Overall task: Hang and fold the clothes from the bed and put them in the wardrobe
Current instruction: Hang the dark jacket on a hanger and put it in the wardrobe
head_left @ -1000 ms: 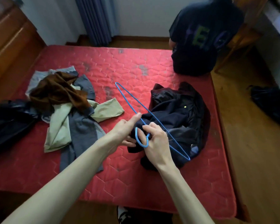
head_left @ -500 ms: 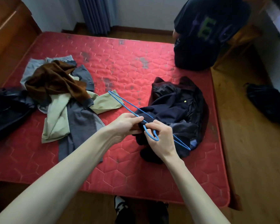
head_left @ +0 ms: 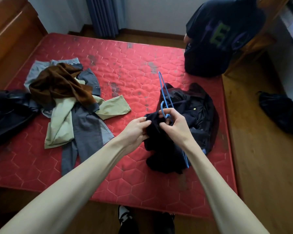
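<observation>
Centrally, the left hand [head_left: 137, 128] pinches the soft, limp dark garment [head_left: 184, 130] while the right hand [head_left: 173, 123] grips the light, stiff blue hanger [head_left: 164, 95] near its hook.

clothes pile [head_left: 66, 105] left on bed [head_left: 128, 65], jacket [head_left: 193, 119] right

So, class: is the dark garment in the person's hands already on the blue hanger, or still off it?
Still off. The blue hanger stands outside the bunched dark garment, which both hands grip.
</observation>
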### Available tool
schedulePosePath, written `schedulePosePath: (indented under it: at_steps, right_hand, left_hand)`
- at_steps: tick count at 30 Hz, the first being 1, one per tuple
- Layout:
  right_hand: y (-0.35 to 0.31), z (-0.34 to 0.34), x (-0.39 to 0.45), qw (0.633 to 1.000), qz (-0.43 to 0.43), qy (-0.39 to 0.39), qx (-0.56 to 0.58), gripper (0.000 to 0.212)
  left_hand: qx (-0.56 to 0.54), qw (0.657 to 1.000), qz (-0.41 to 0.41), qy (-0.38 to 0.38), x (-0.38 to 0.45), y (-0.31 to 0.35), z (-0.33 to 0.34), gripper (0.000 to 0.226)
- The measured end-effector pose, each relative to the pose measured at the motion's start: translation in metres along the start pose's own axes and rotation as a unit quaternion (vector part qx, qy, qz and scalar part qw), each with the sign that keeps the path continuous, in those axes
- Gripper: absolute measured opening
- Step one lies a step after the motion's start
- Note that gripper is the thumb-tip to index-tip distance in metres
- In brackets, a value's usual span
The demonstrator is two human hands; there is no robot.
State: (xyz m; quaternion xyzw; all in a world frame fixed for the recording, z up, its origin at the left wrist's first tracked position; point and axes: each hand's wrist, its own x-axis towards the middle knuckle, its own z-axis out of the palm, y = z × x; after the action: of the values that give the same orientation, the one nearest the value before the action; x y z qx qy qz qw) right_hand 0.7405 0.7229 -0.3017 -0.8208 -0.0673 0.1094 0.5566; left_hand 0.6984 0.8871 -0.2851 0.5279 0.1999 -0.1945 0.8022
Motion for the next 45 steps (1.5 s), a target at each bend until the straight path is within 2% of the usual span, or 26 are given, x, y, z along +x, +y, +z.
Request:
schedulePosePath:
  at_steps: [2,4,6,8,10,12,16,19,21,23,26,29,30,32,36,38,41,43,45]
  right_hand:
    - [0.000,0.004,0.005,0.999,-0.017,-0.010,-0.028,0.044]
    - [-0.002,0.010,0.012,0.998,-0.039,0.011,-0.044,0.048]
    - [-0.005,0.015,0.021,0.997,-0.054,0.020,-0.052,0.051]
    - [-0.010,0.020,0.029,0.995,-0.060,-0.003,-0.082,0.043]
    - [-0.016,0.022,0.036,0.987,-0.072,0.002,-0.146,0.030]
    - [-0.027,0.019,0.041,0.974,-0.082,0.028,-0.212,0.019]
    - [-0.075,0.014,0.041,0.958,-0.108,0.064,-0.257,0.010]
    - [-0.117,0.019,0.034,0.943,-0.155,0.062,-0.287,0.009]
    - [-0.142,0.016,0.031,0.941,-0.166,0.077,-0.284,0.007]
    - [-0.164,0.009,0.026,0.940,-0.173,0.102,-0.276,0.019]
    - [-0.191,-0.004,0.020,0.932,-0.195,0.135,-0.273,0.018]
    - [-0.209,-0.012,0.016,0.930,-0.200,0.147,-0.273,0.010]
    - [-0.212,-0.014,0.016,0.927,-0.197,0.153,-0.279,0.006]
    - [-0.218,-0.018,0.016,0.926,-0.182,0.177,-0.280,0.015]
    - [-0.238,-0.028,0.014,0.941,-0.147,0.220,-0.211,0.023]
    - [-0.249,-0.032,0.014,0.942,-0.143,0.242,-0.186,0.024]
    - [-0.257,-0.042,0.015,0.942,-0.126,0.254,-0.181,0.028]
    - [-0.251,-0.050,0.015,0.944,-0.099,0.221,-0.223,0.030]
    - [-0.237,-0.050,0.015,0.941,-0.065,0.168,-0.286,0.030]
  left_hand:
    - [-0.024,1.000,-0.001,-0.005,-0.001,0.011,0.000,0.031]
    - [-0.016,0.999,-0.010,-0.026,-0.003,0.023,-0.003,0.034]
    - [0.045,0.999,0.000,-0.013,-0.006,0.035,-0.006,0.023]
    - [0.177,0.982,0.056,0.025,-0.006,0.044,-0.012,0.040]
    - [0.336,0.930,0.138,0.063,-0.009,0.054,-0.017,0.030]
    - [0.453,0.866,0.192,0.087,-0.010,0.063,-0.029,0.034]
    - [0.551,0.784,0.238,0.155,-0.006,0.064,-0.067,0.025]
    - [0.566,0.739,0.277,0.239,-0.007,0.065,-0.078,0.022]
    - [0.547,0.739,0.273,0.284,-0.006,0.066,-0.084,0.019]
    - [0.512,0.762,0.237,0.318,-0.007,0.065,-0.094,0.016]
    - [0.473,0.799,0.190,0.319,-0.011,0.059,-0.112,0.029]
    - [0.485,0.801,0.176,0.303,-0.024,0.063,-0.127,0.031]
    - [0.492,0.797,0.183,0.298,-0.027,0.067,-0.133,0.030]
    - [0.504,0.786,0.203,0.295,-0.036,0.081,-0.140,0.036]
    - [0.504,0.761,0.243,0.328,-0.057,0.122,-0.146,0.058]
    - [0.504,0.751,0.269,0.330,-0.068,0.143,-0.145,0.060]
    - [0.574,0.710,0.281,0.294,-0.082,0.161,-0.150,0.047]
    - [0.639,0.664,0.262,0.286,-0.090,0.165,-0.160,0.029]
    - [0.664,0.636,0.240,0.310,-0.095,0.166,-0.171,0.018]
